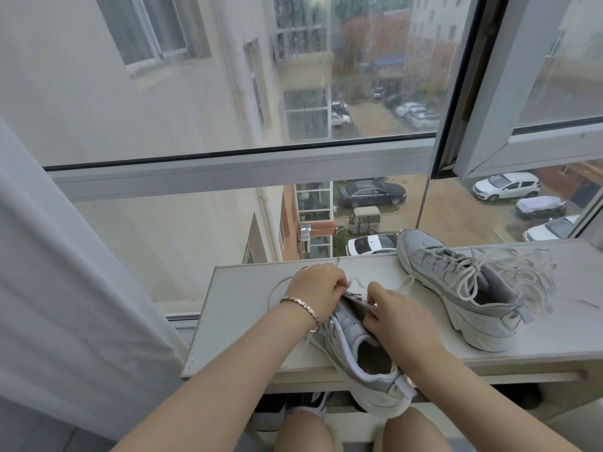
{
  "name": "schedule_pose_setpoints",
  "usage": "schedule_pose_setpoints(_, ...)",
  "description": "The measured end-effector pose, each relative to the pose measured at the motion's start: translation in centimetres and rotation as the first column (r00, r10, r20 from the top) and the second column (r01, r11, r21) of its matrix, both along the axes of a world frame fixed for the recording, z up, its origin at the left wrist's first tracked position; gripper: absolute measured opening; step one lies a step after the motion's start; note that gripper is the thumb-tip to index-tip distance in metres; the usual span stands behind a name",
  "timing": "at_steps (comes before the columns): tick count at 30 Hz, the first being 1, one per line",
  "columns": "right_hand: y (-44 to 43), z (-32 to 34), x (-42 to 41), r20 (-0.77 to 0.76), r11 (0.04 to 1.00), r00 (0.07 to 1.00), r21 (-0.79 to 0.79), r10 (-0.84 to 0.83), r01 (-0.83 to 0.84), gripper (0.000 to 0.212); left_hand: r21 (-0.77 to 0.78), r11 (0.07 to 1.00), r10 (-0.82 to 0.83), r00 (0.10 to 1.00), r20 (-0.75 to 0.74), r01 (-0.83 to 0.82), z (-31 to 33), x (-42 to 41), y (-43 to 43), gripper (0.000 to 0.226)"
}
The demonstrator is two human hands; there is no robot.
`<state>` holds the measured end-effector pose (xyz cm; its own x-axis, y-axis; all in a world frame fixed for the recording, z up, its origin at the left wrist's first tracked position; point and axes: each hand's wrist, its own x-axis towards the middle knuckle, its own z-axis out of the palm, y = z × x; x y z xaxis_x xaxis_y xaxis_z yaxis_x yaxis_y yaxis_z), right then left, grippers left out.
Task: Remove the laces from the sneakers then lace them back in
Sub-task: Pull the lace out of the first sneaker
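A pale grey sneaker (359, 363) lies on the white desk (241, 308) with its heel hanging over the front edge toward me. My left hand (315, 288) pinches its white lace (277, 288) at the upper eyelets, and the lace loops out to the left across the desk. My right hand (398, 318) grips the sneaker's tongue and right side near the eyelets. The other sneaker (463, 288) stands at the right, fully laced, with its loose lace ends spread out beside it.
The desk stands against a large window (228, 93); an opened window sash (489, 93) leans in at the upper right. A white curtain (65, 288) hangs at the left. My knees and a dark shoe (310, 402) show below the desk.
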<state>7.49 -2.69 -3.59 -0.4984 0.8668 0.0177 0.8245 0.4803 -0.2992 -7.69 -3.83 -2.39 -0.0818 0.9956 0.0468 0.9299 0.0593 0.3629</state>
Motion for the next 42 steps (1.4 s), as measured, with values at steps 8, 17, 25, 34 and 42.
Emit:
schedule_pose_setpoints(8,0.2,-0.3,0.1,-0.035,1.000,0.999,0.016,-0.006,0.006,0.015,0.014,1.000,-0.008,1.000,0.028,0.007,-0.8,-0.6,-0.1,0.016)
schedule_pose_setpoints(17,0.3,-0.2,0.0,-0.020,1.000,1.000,0.012,0.010,-0.010,0.019,0.019,0.999,0.030,0.994,-0.102,-0.028,-1.3,-0.3,0.3,0.021)
schedule_pose_setpoints(25,0.0,0.0,0.1,-0.013,1.000,1.000,0.013,0.009,-0.009,0.018,-0.004,0.880,0.471,0.871,0.136,-0.475,-0.7,-1.7,1.4,0.018)
schedule_pose_setpoints(34,-1.3,-0.1,-1.6,-0.283,0.959,0.946,-0.272,-0.160,0.081,0.019,-0.156,0.919,0.394,0.862,0.319,-0.363,0.7,-0.2,-2.6,0.006)
schedule_pose_setpoints(42,3.4,3.7,-2.9,-0.230,0.999,0.973,-0.042,-0.003,-0.007,0.022,-0.108,0.927,0.374,0.859,0.350,-0.360,-1.0,-0.3,-4.1,0.026)
